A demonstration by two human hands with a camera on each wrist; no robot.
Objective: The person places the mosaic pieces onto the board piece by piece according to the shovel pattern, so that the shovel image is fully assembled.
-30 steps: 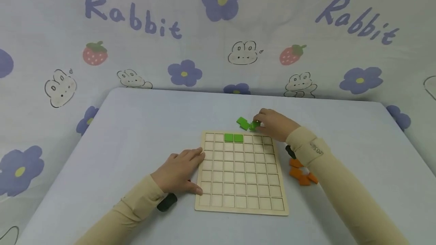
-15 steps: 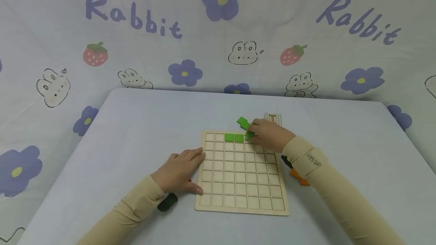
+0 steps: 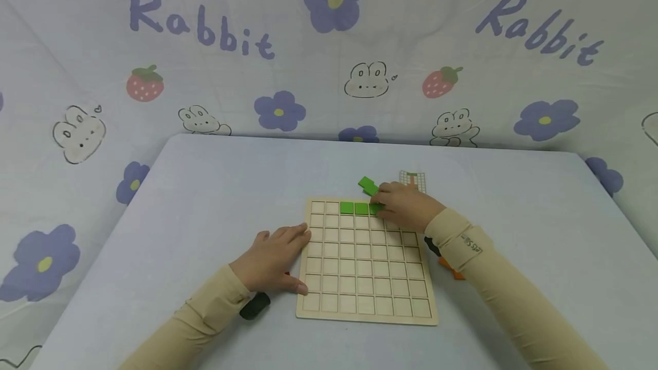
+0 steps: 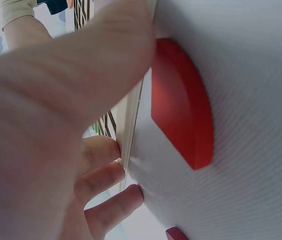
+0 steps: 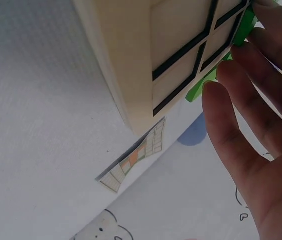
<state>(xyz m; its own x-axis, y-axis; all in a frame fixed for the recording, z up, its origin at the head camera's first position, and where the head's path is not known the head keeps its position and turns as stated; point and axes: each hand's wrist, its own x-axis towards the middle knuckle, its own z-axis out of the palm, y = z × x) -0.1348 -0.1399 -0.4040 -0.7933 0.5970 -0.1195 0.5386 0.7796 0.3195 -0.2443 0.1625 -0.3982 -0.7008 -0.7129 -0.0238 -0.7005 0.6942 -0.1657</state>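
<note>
A wooden grid board [image 3: 364,253] lies flat on the table. Two green tiles [image 3: 354,208] sit side by side in its far row. Just right of them, my right hand [image 3: 408,207] pinches another green tile [image 3: 377,209] at the adjoining cell, its fingertips covering part of it. In the right wrist view that green tile [image 5: 244,25] shows beneath the fingertips. My left hand [image 3: 272,258] rests at the board's left edge, fingers extended and thumb apart. A red piece with one curved side [image 4: 183,102] lies near that thumb in the left wrist view.
Loose green tiles [image 3: 367,185] lie beyond the far edge of the board. Behind my right hand is a small printed grid card [image 3: 413,180]. Orange tiles [image 3: 452,269] lie right of the board, partly hidden by my sleeve. Another red piece [image 4: 176,233] shows at the left wrist view's bottom.
My right hand has carried a green tile from the loose pile toward me, to the board's far row. This uncovered the printed card. My left hand has stayed at the board's edge.
</note>
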